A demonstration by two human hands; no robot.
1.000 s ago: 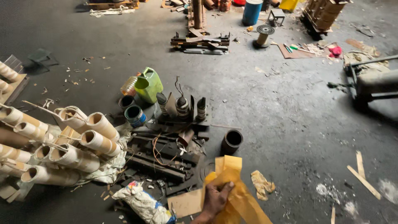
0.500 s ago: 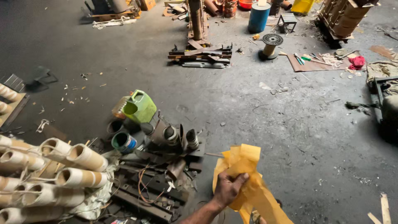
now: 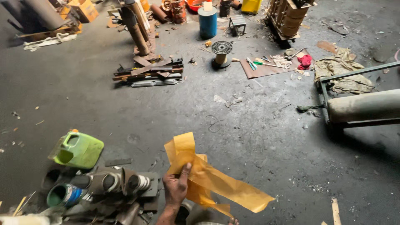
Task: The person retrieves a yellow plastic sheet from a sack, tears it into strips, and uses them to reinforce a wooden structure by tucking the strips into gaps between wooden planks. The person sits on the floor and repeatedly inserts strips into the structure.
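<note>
I've lifted the yellow strip (image 3: 208,177) higher off the floor than a second ago, left hand (image 3: 176,187) clamped on it, green jug (image 3: 78,148) off to its left, right hand unseen.

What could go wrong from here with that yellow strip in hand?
The left hand pinches the yellow strip only near its crumpled upper end, so the grip could slip. The long free end hangs low towards the dusty floor and could pick up dirt. Just left of the hand, the pile of metal parts might snag or tear the thin strip if it swings that way.
</note>
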